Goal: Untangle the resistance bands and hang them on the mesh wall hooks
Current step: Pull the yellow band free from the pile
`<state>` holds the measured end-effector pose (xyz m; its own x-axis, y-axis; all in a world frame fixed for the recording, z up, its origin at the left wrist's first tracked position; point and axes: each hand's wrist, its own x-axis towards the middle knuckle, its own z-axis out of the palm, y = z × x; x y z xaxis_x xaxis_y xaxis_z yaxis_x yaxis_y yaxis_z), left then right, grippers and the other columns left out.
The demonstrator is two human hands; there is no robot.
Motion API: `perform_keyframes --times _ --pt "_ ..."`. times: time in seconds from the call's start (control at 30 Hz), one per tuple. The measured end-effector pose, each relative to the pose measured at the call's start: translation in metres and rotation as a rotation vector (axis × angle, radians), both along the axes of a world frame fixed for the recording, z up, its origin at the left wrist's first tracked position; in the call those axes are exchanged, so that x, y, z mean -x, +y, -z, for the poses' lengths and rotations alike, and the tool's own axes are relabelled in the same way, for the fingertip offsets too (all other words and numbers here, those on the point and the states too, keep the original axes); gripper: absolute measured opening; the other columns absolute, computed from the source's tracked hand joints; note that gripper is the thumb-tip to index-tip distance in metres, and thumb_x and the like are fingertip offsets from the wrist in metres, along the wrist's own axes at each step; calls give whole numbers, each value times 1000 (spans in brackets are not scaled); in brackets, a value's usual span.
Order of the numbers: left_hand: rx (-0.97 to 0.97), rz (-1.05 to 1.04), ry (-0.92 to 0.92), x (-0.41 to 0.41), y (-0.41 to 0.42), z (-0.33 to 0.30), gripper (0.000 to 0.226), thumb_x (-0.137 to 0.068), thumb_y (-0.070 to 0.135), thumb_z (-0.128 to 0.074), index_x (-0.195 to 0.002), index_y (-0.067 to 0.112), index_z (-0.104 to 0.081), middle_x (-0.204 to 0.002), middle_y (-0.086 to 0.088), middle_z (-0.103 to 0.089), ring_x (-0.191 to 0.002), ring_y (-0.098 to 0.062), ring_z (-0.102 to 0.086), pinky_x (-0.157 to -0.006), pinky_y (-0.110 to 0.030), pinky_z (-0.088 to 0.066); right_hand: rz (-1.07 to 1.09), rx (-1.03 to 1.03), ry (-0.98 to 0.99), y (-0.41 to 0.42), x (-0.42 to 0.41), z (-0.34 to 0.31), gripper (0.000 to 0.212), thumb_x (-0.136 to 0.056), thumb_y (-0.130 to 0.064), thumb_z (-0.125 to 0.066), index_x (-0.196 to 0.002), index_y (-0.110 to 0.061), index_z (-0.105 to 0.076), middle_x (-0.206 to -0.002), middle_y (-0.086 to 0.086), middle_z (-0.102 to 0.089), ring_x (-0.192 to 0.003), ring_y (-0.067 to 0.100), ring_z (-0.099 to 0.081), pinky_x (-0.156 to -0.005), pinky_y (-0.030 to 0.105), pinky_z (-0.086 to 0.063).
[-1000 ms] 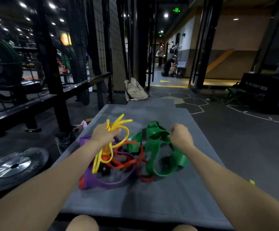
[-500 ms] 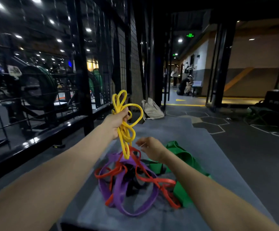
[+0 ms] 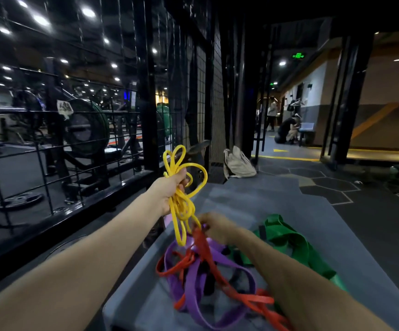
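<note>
My left hand [image 3: 170, 189] grips a bunch of thin yellow band [image 3: 181, 206], raised above the grey mat [image 3: 337, 235]; its loops stick up over my fist and hang down below it. My right hand [image 3: 217, 226] pinches the red band [image 3: 208, 249] just under the yellow loops. The red band runs tangled through a purple band [image 3: 193, 283] on the mat. A wide green band [image 3: 296, 242] lies to the right, partly behind my right forearm. The black mesh wall [image 3: 208, 91] stands beyond my left hand; I cannot make out hooks on it.
A black wire fence [image 3: 50, 139] runs along the left, with weight machines behind it. A weight plate [image 3: 22, 199] lies on the floor there. A beige bag [image 3: 239, 163] leans at the mat's far end. Two people are far down the corridor [image 3: 286, 130].
My left hand has lifted the yellow band up out of the pile. My right hand let go of the green band and moved left onto the red band. My view turned left and up.
</note>
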<state>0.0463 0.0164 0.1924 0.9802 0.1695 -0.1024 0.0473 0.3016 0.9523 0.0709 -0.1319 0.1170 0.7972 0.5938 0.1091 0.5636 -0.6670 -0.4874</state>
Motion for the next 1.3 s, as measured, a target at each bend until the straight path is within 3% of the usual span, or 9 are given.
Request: perform_keyframes --times 0.13,0.23,0.33,0.5,0.63,0.8,0.97,1.13,1.3 --pt "-134 33 69 -9 15 10 23 -89 26 -61 -71 12 -57 -46 5 -55 -32 -2 -41 -47 -23 -45 228 -61 -158 -17 -23 -17 14 -82 -4 -58 -86 -10 -68 -90 15 -72 -79 19 -63 -65 23 -40" --pt "-188 105 112 -14 12 17 24 -88 25 -62 -69 12 -57 -47 3 -53 -30 -1 -40 -43 -18 -45 306 -77 -245 -23 -40 -30 11 -83 -7 -59 -88 -6 -69 -88 15 -72 -86 27 -65 -71 31 -49" --pt "-296 141 113 -19 9 19 30 -87 28 -64 -64 10 -56 -44 3 -48 -38 -6 -40 -43 -21 -43 420 -89 -291 -35 -52 -38 13 -82 -7 -55 -84 -7 -68 -85 17 -69 -86 32 -63 -63 30 -41" --pt "-288 94 77 -29 19 27 31 -88 26 -62 -64 8 -55 -39 1 -47 -39 -16 -49 -45 -29 -49 662 -37 -277 -78 -71 -34 21 -84 -8 -49 -96 -1 -66 -98 24 -66 -96 40 -60 -72 39 -48" --pt "-389 68 48 -38 13 36 35 -86 26 -66 -56 9 -60 -52 -4 -42 -49 -20 -40 -55 -34 -43 770 -45 -243 -93 -82 -19 24 -81 -8 -46 -95 -2 -66 -98 22 -66 -91 41 -62 -69 38 -49" --pt "-455 -23 30 -48 21 56 28 -77 31 -70 -72 9 -53 -62 -10 -43 -64 -26 -45 -62 -40 -40 938 -115 -159 -119 -76 -14 22 -84 -2 -49 -100 8 -61 -106 27 -63 -100 43 -60 -76 42 -50" --pt "-436 -89 -33 -56 -14 83 20 -83 27 -68 -76 9 -64 -46 2 -48 -43 -13 -43 -50 -25 -35 937 20 -111 -113 -62 18 29 -89 -5 -42 -115 3 -53 -122 24 -56 -113 41 -55 -91 43 -47" --pt "-329 -59 -26 -57 -28 118 18 -88 22 -63 -75 13 -55 -37 5 -44 -35 -11 -40 -38 -21 -35 744 360 -85 -129 -49 53 27 -86 -12 -48 -108 -4 -61 -115 17 -61 -113 35 -56 -87 39 -48" --pt "-242 -27 14 -48 -40 138 24 -89 21 -62 -68 15 -52 -38 5 -43 -40 -15 -38 -46 -26 -34 481 513 -38 -132 -38 67 54 -81 -33 -62 -131 -16 -47 -135 10 -42 -131 32 -34 -107 48 -31"
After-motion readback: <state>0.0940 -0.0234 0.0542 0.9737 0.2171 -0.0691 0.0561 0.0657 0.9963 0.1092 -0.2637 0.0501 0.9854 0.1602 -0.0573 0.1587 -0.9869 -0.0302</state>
